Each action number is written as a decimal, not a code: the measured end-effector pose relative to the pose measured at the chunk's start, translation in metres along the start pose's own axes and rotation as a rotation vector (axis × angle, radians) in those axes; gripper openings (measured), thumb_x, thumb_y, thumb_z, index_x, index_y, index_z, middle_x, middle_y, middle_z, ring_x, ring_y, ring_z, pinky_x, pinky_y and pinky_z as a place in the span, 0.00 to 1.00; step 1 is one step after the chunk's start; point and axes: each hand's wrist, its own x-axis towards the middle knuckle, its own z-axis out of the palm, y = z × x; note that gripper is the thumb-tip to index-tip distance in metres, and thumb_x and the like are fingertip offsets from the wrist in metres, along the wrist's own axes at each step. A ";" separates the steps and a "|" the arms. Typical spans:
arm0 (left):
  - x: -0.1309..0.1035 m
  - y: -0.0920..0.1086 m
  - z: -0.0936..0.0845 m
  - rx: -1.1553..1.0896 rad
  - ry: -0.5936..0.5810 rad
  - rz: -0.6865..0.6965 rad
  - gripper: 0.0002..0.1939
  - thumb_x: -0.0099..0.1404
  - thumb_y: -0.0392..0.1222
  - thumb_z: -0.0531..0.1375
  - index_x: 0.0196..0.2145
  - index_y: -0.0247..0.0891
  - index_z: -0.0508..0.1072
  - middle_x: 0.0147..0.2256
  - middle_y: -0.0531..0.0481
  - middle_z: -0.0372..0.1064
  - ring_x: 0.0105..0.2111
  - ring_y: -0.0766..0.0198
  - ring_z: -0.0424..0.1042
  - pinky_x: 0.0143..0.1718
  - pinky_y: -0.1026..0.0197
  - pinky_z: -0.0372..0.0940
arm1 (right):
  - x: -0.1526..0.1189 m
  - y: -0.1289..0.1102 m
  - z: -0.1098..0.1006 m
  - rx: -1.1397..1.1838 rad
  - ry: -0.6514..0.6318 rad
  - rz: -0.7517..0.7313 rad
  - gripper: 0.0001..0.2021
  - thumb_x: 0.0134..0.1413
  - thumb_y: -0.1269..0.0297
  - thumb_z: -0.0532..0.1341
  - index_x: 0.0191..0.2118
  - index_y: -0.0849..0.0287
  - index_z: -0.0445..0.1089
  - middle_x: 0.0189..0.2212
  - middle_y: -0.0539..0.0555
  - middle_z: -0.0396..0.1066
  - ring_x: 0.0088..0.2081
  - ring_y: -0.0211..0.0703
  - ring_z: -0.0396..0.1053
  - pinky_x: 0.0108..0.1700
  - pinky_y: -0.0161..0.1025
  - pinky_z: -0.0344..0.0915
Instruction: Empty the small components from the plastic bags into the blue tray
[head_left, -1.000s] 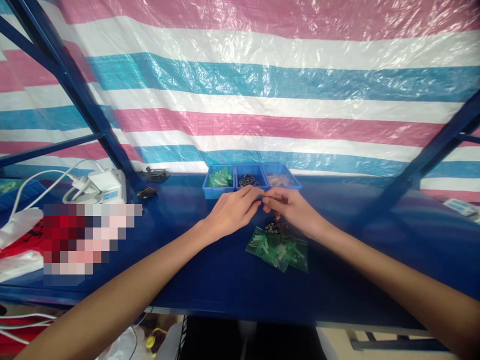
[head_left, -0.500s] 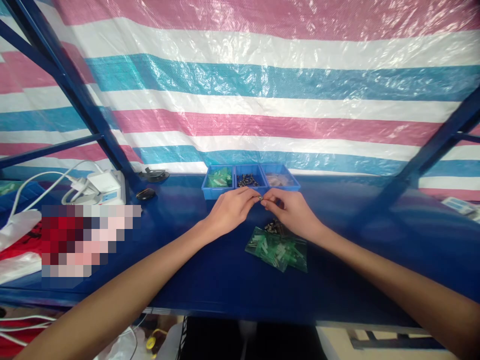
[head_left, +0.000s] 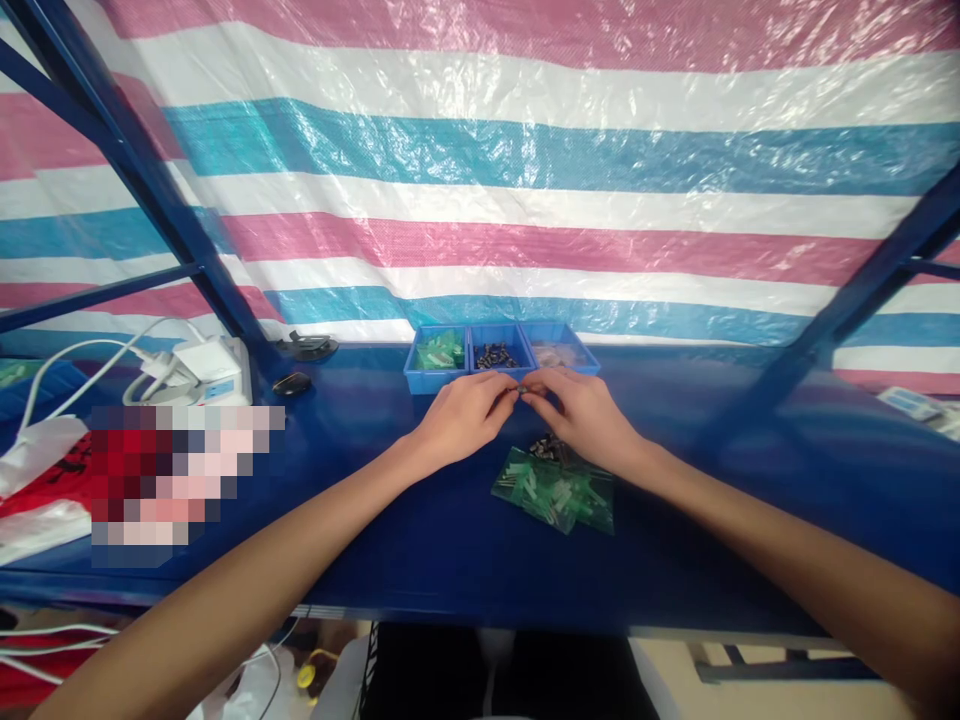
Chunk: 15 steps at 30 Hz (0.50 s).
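My left hand (head_left: 469, 415) and my right hand (head_left: 577, 408) meet fingertip to fingertip just in front of the blue bins. Both are closed in a pinch on a small metal part (head_left: 521, 389), mostly covered by the fingers. Below my right hand lie small metal parts (head_left: 549, 447) in a loose pile. Green plastic bags (head_left: 555, 495) with pale strips in them lie against that pile. Behind the hands stand three joined bins: a left bin (head_left: 411, 378) of green packets, a middle bin (head_left: 475, 373) of small dark metal parts, and a right bin (head_left: 589, 362) with clear packets.
On the left of the blue table (head_left: 420, 560) are a power strip (head_left: 238, 372) with white plugs, a black oval object (head_left: 292, 384) and a red and white bag (head_left: 60, 470). Blue metal posts (head_left: 150, 190) frame a striped plastic sheet (head_left: 525, 160) behind.
My hands stay together over the same spot. The right fingers have shifted slightly around the small metal part, which is now more covered. The camera view has moved a little.
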 end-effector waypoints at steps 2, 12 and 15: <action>0.000 -0.001 -0.001 0.013 0.018 -0.030 0.12 0.76 0.42 0.51 0.46 0.38 0.74 0.40 0.47 0.76 0.38 0.59 0.76 0.38 0.59 0.68 | 0.004 0.003 -0.001 -0.052 -0.007 -0.079 0.08 0.69 0.64 0.55 0.46 0.58 0.71 0.43 0.60 0.77 0.45 0.53 0.73 0.44 0.46 0.66; -0.001 -0.009 -0.005 0.121 0.032 -0.105 0.10 0.74 0.40 0.51 0.50 0.39 0.68 0.39 0.48 0.73 0.34 0.59 0.74 0.32 0.60 0.63 | 0.068 0.018 0.003 -0.211 0.015 -0.092 0.12 0.69 0.64 0.54 0.48 0.63 0.72 0.46 0.65 0.73 0.52 0.60 0.67 0.52 0.52 0.63; -0.001 -0.009 -0.006 0.168 -0.048 -0.035 0.09 0.74 0.39 0.50 0.45 0.39 0.70 0.40 0.48 0.73 0.35 0.59 0.74 0.34 0.59 0.64 | 0.049 0.009 -0.008 -0.171 0.003 -0.109 0.12 0.69 0.64 0.53 0.47 0.62 0.72 0.43 0.62 0.73 0.48 0.56 0.69 0.48 0.48 0.64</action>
